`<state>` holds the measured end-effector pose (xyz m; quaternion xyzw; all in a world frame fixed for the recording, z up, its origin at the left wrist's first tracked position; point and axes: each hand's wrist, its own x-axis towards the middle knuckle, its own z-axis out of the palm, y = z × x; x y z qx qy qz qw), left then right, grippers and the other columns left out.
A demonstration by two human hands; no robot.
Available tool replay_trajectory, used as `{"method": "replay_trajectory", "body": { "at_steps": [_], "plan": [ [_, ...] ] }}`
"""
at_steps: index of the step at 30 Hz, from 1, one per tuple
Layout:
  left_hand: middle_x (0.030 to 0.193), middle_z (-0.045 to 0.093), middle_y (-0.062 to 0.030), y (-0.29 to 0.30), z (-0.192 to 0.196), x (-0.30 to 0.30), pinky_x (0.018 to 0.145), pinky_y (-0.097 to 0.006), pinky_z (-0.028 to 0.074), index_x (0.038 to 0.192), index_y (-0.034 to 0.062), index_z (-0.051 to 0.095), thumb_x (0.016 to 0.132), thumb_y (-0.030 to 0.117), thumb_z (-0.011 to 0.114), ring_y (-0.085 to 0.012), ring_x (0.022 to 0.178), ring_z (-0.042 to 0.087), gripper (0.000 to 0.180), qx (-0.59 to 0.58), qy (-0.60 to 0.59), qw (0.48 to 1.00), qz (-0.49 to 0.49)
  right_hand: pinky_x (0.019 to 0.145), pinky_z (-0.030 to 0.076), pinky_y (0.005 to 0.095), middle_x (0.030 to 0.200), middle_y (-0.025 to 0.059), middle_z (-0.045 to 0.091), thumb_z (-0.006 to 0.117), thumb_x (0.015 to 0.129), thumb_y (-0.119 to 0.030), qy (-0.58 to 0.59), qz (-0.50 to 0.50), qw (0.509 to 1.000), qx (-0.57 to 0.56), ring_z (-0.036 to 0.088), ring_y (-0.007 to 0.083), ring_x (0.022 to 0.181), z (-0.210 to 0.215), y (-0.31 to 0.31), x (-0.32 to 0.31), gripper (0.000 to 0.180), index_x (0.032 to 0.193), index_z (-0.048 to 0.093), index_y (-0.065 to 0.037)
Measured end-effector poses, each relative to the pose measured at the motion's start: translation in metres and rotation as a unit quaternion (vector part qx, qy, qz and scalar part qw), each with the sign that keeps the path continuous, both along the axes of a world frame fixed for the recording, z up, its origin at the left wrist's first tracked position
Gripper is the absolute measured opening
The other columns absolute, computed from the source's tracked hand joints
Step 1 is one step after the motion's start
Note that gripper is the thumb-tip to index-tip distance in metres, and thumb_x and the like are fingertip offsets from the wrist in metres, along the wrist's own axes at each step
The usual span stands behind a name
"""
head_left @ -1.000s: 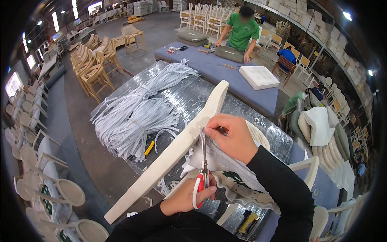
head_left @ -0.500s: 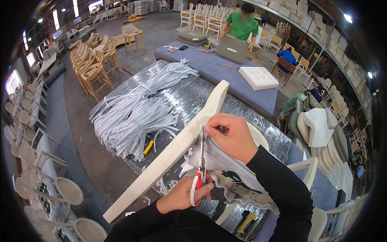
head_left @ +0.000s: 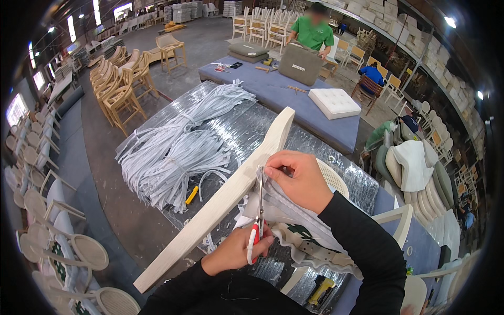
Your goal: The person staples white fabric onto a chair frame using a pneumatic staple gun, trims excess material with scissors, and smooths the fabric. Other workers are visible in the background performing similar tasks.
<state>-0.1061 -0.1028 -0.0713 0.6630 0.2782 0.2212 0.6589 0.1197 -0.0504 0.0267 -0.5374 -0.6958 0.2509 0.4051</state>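
1. Left hand [head_left: 236, 251]: fingers closed through the handles of a pair of scissors with red-and-white grips [head_left: 257, 223]. The steel blades point up and away from the person, toward the right hand.
2. Right hand [head_left: 296, 178]: fingers curled down, pinching the top of a pale grey webbing strip [head_left: 294, 210] against the edge of the wood piece. The scissor tips sit just under these fingertips, touching or nearly touching the strip; I cannot tell which.
3. The strip hangs from the right hand's pinch down toward the person, passing right of the scissors and above the left hand. More loose grey-white strips lie bunched below it.
4. Long cream-painted wooden chair-frame piece [head_left: 220, 202]: lies diagonally, its lower end near the person's left, its upper curved end beyond the right hand. Both hands are on its right side.
5. Worktable covered in clear plastic film [head_left: 231, 131]: carries the frame piece.
6. Large bundle of grey-white strips [head_left: 178, 147]: on the film, left of the frame, well apart from the hands. A small yellow tool [head_left: 192, 195] lies at its near edge.
7. Far bench with blue-grey top [head_left: 283, 97]: a white tufted cushion [head_left: 334, 102] rests on it; a person in a green shirt [head_left: 312, 34] holds a grey cushion [head_left: 300, 64] there.
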Motion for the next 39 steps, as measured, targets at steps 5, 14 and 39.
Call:
{"method": "replay_trajectory", "body": {
  "at_steps": [5, 14, 39],
  "plan": [
    [0.079, 0.073, -0.0042, 0.003, 0.007, -0.002, 0.07, -0.033, 0.053, 0.109, 0.0023, 0.068, 0.111, 0.028, 0.066, -0.0144, 0.072, 0.067, 0.026, 0.007, 0.036, 0.999, -0.004, 0.077, 0.058, 0.0408, 0.096, 0.0175, 0.078, 0.076, 0.096, -0.014, -0.001, 0.0, 1.0, 0.005, 0.076, 0.0319, 0.084, -0.002, 0.0, 0.0, 0.017, 0.099, 0.079, 0.003],
    [0.08, 0.072, -0.004, 0.0, 0.001, -0.003, 0.07, -0.034, 0.054, 0.115, 0.002, 0.065, 0.11, 0.026, 0.069, -0.0145, 0.071, 0.067, 0.025, 0.032, 0.009, 0.999, -0.005, 0.078, 0.058, 0.0405, 0.096, 0.0171, 0.078, 0.076, 0.096, -0.014, -0.006, -0.006, 1.0, -0.008, 0.076, 0.0312, 0.084, 0.001, 0.0, -0.002, 0.018, 0.098, 0.08, 0.003],
    [0.084, 0.072, -0.0072, 0.019, 0.091, 0.004, 0.066, -0.032, 0.053, 0.102, 0.0017, 0.067, 0.096, 0.008, 0.081, -0.0143, 0.069, 0.066, 0.016, 0.276, -0.015, 0.929, 0.247, 0.08, 0.058, 0.0378, 0.088, 0.0149, 0.079, 0.079, 0.094, -0.02, 0.021, -0.016, 0.999, -0.022, 0.077, 0.024, 0.083, -0.007, 0.001, 0.003, 0.02, 0.101, 0.081, -0.001]
  ]
}}
